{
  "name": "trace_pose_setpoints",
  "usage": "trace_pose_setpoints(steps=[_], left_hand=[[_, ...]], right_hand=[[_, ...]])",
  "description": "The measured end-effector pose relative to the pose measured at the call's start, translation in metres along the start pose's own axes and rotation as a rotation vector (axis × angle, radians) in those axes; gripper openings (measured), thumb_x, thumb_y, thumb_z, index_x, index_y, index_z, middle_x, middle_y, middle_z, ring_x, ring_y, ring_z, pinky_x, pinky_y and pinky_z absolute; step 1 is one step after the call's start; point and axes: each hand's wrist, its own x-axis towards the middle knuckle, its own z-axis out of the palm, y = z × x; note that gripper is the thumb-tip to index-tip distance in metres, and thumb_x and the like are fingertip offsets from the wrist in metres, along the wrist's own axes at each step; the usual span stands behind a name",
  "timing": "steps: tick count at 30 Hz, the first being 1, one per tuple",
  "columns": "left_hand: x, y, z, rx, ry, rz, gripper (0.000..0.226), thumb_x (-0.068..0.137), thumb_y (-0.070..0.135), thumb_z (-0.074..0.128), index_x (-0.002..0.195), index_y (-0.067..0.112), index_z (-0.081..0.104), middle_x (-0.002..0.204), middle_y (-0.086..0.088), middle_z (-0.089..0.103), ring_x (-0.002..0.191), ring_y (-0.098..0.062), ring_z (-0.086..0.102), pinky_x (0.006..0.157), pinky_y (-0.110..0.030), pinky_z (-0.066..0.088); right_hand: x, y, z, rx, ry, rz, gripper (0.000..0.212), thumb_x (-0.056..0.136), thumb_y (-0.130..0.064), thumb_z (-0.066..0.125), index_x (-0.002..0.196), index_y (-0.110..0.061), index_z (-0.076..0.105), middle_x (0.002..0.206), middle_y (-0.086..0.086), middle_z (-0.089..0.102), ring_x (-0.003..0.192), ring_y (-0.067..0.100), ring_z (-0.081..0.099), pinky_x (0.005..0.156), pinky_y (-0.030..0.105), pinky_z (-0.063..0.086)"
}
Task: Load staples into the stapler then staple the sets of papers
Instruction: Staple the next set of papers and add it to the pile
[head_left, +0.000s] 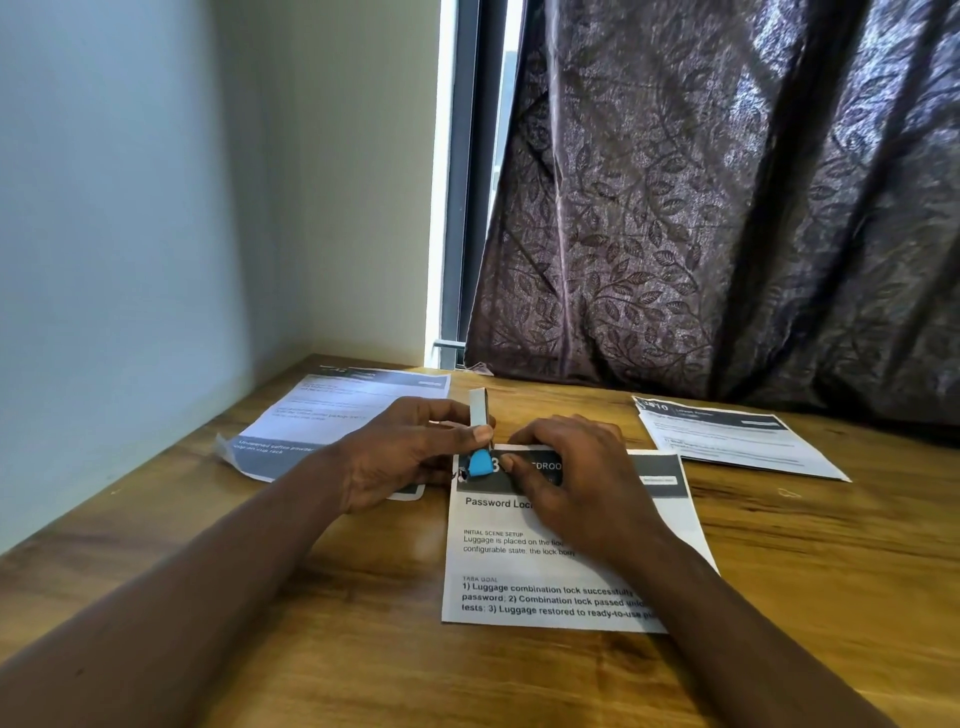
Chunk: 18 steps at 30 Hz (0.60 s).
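Staple loading, apparently: the left hand (405, 457) is pinching the blue-nosed stapler (480, 461), cover standing upright, at the top-left corner of the middle paper set (524, 566), while the right hand (576, 478) is resting curled beside it, its grip indiscernible; the next move is probably calling for closing the cover squarely.

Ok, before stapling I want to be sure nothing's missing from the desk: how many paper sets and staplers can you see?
Paper sets: 3 (left, middle, right)
Stapler: 1
Total: 4
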Motion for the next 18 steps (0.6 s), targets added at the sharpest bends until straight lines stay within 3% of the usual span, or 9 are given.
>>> trace_pose_setpoints(steps=[6,9,12,18], left_hand=[[0.0,0.0,0.004,0.075,0.046,0.017,0.065,0.069,0.034,0.079,0.127,0.01,0.063,0.104,-0.01,0.077,0.084,-0.012,0.073,0.06,-0.02,0.055],[-0.001,0.002,0.004,0.055,0.019,0.0,0.047,0.071,0.029,0.079,0.114,0.013,0.069,0.104,-0.011,0.079,0.096,-0.019,0.074,0.074,-0.031,0.062],[-0.002,0.002,0.005,0.067,0.029,-0.012,0.011,0.086,0.02,0.074,0.097,0.018,0.072,0.093,-0.004,0.08,0.085,-0.012,0.074,0.07,-0.024,0.061],[0.001,0.001,0.012,0.048,0.058,0.001,0.013,0.09,0.017,0.072,0.103,0.018,0.069,0.099,-0.007,0.08,0.095,-0.017,0.075,0.083,-0.032,0.062]], right_hand=[[-0.002,0.002,0.005,0.134,-0.055,0.046,0.023,0.097,-0.037,0.056,0.12,-0.043,0.054,0.1,-0.012,0.064,0.104,0.017,0.057,0.09,0.042,0.051],[-0.002,0.003,0.006,0.188,-0.052,0.038,0.031,0.097,-0.032,0.055,0.123,-0.047,0.048,0.091,-0.011,0.062,0.098,0.021,0.06,0.085,0.045,0.054],[-0.003,0.004,0.007,0.21,-0.042,0.025,0.031,0.097,-0.031,0.056,0.123,-0.046,0.048,0.09,-0.012,0.062,0.097,0.022,0.06,0.086,0.046,0.053],[-0.002,0.009,0.009,0.194,-0.039,0.034,0.033,0.098,-0.029,0.058,0.123,-0.049,0.048,0.091,-0.012,0.062,0.099,0.021,0.06,0.088,0.046,0.052]])
